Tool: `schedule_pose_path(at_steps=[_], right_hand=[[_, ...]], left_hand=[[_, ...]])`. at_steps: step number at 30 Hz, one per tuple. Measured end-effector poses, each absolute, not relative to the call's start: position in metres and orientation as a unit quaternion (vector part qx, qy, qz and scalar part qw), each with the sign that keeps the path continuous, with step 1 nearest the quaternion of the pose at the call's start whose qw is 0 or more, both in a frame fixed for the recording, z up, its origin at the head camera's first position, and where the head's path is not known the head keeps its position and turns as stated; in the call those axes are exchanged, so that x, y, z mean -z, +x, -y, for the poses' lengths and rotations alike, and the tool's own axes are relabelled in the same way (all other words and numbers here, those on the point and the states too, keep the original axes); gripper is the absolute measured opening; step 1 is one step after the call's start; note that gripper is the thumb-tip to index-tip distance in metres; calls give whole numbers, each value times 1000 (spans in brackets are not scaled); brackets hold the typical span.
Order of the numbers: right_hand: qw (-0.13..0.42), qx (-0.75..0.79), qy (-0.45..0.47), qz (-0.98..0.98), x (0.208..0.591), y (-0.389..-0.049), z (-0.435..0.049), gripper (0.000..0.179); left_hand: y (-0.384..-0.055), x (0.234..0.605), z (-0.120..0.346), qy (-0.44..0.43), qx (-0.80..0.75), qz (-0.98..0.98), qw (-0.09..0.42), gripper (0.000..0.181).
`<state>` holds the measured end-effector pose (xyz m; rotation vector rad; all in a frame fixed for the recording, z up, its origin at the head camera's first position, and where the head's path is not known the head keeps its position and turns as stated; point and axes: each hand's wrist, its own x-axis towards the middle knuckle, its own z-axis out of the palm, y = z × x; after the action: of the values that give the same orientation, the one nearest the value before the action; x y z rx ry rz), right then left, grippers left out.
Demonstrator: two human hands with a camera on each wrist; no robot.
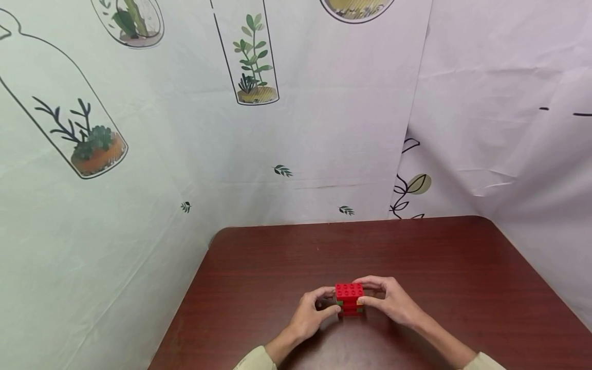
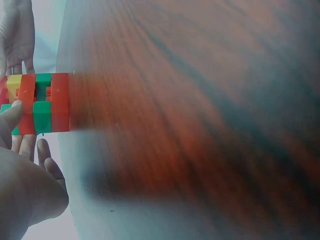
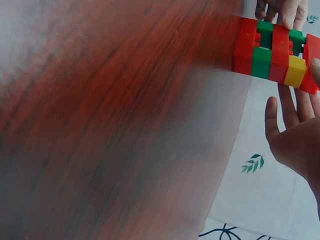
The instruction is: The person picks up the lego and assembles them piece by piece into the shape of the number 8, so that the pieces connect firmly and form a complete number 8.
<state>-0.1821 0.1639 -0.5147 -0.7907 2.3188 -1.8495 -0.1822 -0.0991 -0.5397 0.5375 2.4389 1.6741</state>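
A stack of toy building bricks (image 1: pixel 349 292) stands upright on the table between my two hands. Its top is a studded red brick. In the right wrist view, a red middle brick (image 3: pixel 279 55) and a red bottom brick (image 3: pixel 244 47) alternate with layers of small green bricks (image 3: pixel 261 62) and a yellow brick (image 3: pixel 295 71), with gaps between them. My left hand (image 1: pixel 307 314) pinches the stack's left end, thumb in front and fingers behind. From the right, my right hand (image 1: pixel 396 302) grips the upper part, its thumb on the front near the top. Some fingertips are hidden behind the bricks.
The dark reddish-brown wooden table (image 1: pixel 259 262) has rounded far corners. White cloth (image 1: pixel 324 139) printed with plants in jars hangs behind it and along both sides. Beige sleeves (image 1: pixel 258 359) end at my forearms.
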Motion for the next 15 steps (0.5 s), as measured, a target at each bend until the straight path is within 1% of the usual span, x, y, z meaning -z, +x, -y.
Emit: schedule_pose_path(at_steps=[9, 15], right_hand=[[14, 584, -275, -764, 518, -185, -164, 35], [8, 595, -279, -754, 522, -185, -164, 34]], left_hand=[[-182, 541, 99, 180, -557, -808, 64, 35], [-183, 541, 99, 181, -552, -812, 64, 35]])
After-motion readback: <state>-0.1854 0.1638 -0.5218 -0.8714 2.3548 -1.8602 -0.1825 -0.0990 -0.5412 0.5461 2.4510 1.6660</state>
